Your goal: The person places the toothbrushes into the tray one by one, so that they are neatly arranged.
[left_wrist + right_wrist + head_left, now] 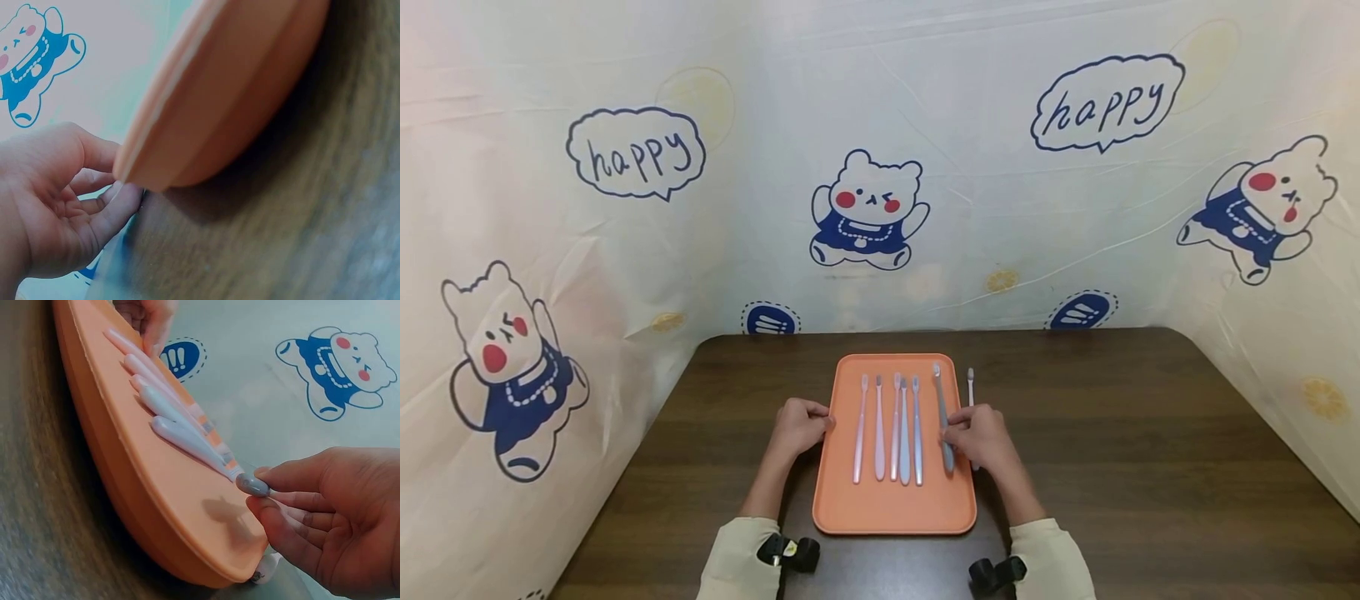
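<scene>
Two bare forearms are seen from above, each ending in a bare hand with no rings, watch or gloves. The left hand (799,425) and the right hand (981,435) are uncovered up to the wrists and along most of the forearm. Long cream-coloured sleeves (737,557) are worn, pushed back towards the elbows, with soft rounded cuffs. A small black camera mount (788,552) is strapped just below the left sleeve cuff, marked by a small yellow-and-white sticker. A matching black mount (996,573) is fixed just below the right sleeve cuff.
</scene>
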`<state>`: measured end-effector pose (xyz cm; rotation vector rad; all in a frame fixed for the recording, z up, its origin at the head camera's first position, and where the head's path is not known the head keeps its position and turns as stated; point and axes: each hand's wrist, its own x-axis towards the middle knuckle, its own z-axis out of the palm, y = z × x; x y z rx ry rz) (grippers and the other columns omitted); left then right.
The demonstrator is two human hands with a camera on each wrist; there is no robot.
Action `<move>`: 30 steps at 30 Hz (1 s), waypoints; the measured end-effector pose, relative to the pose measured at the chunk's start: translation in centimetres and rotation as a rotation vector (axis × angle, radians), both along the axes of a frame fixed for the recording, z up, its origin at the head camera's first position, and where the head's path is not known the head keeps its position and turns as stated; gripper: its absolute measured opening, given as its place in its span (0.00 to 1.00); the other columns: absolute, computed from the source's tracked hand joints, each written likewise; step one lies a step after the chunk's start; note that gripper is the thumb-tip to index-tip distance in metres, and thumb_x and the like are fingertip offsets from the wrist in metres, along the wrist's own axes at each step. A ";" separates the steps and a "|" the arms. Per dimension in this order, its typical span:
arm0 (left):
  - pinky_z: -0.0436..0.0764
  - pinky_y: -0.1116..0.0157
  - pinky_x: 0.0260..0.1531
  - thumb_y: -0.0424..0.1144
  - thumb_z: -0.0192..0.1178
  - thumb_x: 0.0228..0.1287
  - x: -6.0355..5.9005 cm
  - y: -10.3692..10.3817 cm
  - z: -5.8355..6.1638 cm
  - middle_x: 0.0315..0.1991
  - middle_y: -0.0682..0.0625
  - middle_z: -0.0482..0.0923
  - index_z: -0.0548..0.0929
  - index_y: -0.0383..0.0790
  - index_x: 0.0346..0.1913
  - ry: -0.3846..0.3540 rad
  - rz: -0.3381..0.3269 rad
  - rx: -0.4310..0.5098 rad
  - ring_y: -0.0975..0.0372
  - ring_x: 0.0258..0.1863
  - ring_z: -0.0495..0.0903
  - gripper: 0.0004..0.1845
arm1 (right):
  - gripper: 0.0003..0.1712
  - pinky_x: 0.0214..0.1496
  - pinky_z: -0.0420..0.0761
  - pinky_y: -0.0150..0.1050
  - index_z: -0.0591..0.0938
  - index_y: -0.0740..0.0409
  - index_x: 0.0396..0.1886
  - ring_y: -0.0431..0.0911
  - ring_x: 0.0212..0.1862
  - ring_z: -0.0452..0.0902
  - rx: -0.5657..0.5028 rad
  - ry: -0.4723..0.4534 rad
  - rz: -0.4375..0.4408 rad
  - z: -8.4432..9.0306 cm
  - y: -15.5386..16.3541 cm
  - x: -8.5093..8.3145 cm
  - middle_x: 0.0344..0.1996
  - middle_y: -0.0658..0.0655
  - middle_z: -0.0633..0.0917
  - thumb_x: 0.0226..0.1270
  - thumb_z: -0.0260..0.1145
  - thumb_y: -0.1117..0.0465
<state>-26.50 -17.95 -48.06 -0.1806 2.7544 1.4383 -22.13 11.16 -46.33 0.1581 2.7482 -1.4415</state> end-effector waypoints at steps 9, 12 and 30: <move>0.86 0.64 0.31 0.32 0.66 0.61 0.0 -0.1 0.0 0.35 0.39 0.89 0.90 0.30 0.43 -0.004 0.006 -0.019 0.63 0.26 0.85 0.10 | 0.14 0.29 0.83 0.34 0.88 0.68 0.46 0.40 0.28 0.84 0.018 0.011 -0.011 -0.1 -0.9 0.2 0.31 0.59 0.91 0.61 0.74 0.67; 0.86 0.63 0.31 0.32 0.66 0.61 0.0 0.0 0.0 0.36 0.39 0.89 0.90 0.30 0.43 -0.006 0.007 -0.020 0.62 0.26 0.85 0.11 | 0.14 0.29 0.82 0.34 0.88 0.67 0.44 0.40 0.28 0.83 0.057 0.028 -0.003 -0.1 -1.2 0.2 0.29 0.58 0.91 0.60 0.75 0.65; 0.86 0.64 0.31 0.33 0.67 0.60 0.0 0.1 0.0 0.35 0.40 0.89 0.90 0.30 0.43 -0.004 0.010 -0.021 0.63 0.26 0.85 0.11 | 0.07 0.27 0.78 0.34 0.89 0.62 0.36 0.40 0.26 0.79 0.218 0.091 0.022 -0.4 -2.3 0.4 0.22 0.51 0.86 0.59 0.75 0.64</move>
